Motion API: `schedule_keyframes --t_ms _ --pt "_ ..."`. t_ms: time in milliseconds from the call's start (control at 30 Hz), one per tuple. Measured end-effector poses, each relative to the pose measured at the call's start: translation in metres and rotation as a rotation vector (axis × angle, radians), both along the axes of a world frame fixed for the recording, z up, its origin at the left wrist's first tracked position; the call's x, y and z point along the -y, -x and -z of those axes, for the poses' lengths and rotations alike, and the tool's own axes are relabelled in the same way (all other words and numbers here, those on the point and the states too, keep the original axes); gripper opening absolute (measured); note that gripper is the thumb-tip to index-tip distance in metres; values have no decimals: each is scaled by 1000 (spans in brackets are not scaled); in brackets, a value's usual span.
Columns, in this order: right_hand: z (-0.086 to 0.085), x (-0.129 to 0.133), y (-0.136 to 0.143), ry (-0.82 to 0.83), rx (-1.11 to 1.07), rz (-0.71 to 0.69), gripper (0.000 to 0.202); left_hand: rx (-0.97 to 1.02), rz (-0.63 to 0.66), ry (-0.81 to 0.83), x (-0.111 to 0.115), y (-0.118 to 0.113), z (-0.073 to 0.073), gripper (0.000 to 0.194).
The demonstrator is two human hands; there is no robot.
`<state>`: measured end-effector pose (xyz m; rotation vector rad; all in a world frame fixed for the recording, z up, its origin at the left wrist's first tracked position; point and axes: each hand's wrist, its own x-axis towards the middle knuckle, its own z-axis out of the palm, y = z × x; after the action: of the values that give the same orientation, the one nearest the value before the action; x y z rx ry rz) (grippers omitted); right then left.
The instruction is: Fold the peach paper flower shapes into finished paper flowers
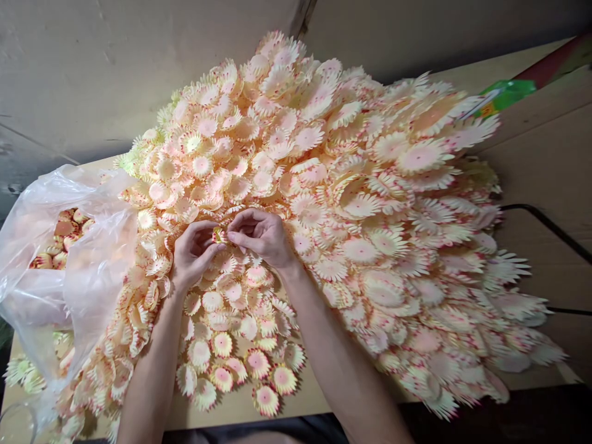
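Observation:
My left hand (194,251) is closed, thumb and fingers pinching a small artificial flower piece (219,235) with reddish-pink edges and a yellowish-green part. From the other side, my right hand (263,239) is closed too, its thumb and forefinger pressed together at the same piece. Most of that piece is covered by the fingertips. Under and around both hands lie many cream artificial flower layers (222,344) with pale pink centres and pink-tipped notched petals, some between my forearms.
A large heap of flower layers (361,250) rises behind and to the right. At left, a clear plastic bag (99,271) contains folded flower pieces (62,240). A green packet (511,95) lies at the back right, near a black cable (550,225). A wall (139,68) stands behind.

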<state>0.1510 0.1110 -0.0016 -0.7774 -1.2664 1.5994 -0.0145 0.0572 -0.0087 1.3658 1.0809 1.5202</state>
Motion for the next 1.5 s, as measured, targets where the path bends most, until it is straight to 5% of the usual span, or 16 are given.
schedule_keyframes --t_ms 233,567,1067,1400,1500 --pt "12 -4 1 -89 102 33 6 41 -17 -100 -3 2 2 35" --pt "5 0 1 -132 216 -17 12 -4 6 -67 -1 0 1 38" --pt "4 4 14 -157 228 188 19 -271 -20 -128 -3 2 -1 23" --pt "6 10 20 -104 172 244 21 -373 -110 -132 -2 -1 0 18" --pt "7 5 13 -156 206 368 20 -299 -211 -115 0 1 2 16"
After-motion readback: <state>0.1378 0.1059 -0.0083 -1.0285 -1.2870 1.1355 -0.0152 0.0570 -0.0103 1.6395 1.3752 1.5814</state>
